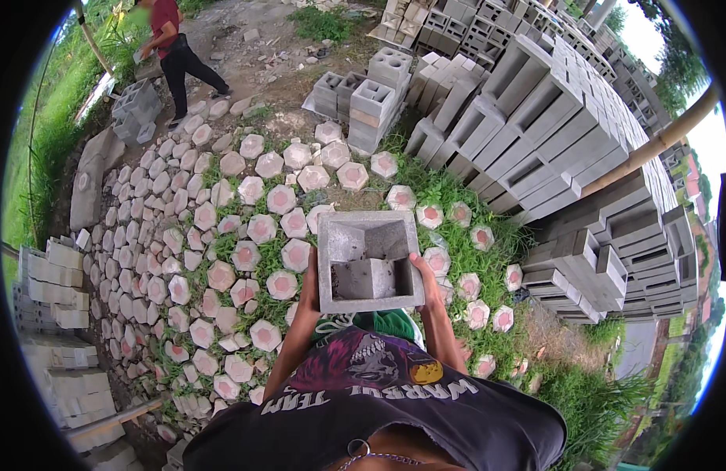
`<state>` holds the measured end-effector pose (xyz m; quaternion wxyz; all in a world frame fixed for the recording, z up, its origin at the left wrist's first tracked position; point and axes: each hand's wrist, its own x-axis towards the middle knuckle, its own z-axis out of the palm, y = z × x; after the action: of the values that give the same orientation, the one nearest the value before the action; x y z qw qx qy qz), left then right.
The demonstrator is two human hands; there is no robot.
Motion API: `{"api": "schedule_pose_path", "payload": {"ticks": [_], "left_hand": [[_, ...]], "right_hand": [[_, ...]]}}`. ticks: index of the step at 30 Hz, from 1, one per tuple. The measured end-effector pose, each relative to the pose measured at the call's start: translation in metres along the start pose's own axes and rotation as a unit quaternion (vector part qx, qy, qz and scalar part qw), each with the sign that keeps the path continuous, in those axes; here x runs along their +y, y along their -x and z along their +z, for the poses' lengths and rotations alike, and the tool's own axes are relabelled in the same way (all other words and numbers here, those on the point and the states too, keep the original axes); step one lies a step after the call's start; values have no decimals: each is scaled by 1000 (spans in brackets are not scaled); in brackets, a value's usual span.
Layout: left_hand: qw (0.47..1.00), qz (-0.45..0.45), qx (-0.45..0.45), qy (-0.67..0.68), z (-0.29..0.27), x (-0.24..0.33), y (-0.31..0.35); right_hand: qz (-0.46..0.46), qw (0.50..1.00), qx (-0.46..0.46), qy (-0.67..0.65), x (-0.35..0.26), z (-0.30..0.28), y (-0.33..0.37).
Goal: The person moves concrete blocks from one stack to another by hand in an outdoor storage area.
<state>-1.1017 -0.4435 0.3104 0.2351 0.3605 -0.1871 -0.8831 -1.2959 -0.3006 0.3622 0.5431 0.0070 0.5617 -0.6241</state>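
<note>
A grey hollow concrete block (372,303) is held in front of my body, its open cavity facing up and an angled ridge showing inside. Against its left side presses my left hand (309,284), mostly edge-on, with its fingers largely hidden by the block. My right hand (427,282) grips the opposite side, thumb near the rim and the other fingers out of sight. Beneath the block, hexagonal pavers (282,285) with reddish centres lie in grass.
Tall stacks of concrete blocks (528,125) rise at the right, crossed by a bamboo pole (653,149). A smaller block pile (372,110) stands ahead. At the far left, a person (170,47) stands by more blocks (137,110). Further blocks (53,275) line the left edge.
</note>
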Motion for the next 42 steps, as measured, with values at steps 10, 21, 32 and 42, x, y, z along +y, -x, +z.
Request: {"api": "schedule_pose_path", "payload": {"ticks": [10, 21, 32, 42], "left_hand": [[998, 34, 42, 35, 73, 109, -140], [996, -13, 85, 40, 92, 197, -280], [992, -102, 32, -69, 92, 329, -492], [966, -160, 53, -197, 93, 378, -608]], "right_hand": [[34, 994, -103, -17, -120, 37, -182], [25, 998, -41, -37, -179, 86, -306], [-51, 987, 118, -101, -247, 199, -427], [-24, 972, 174, -159, -288, 237, -509]]}}
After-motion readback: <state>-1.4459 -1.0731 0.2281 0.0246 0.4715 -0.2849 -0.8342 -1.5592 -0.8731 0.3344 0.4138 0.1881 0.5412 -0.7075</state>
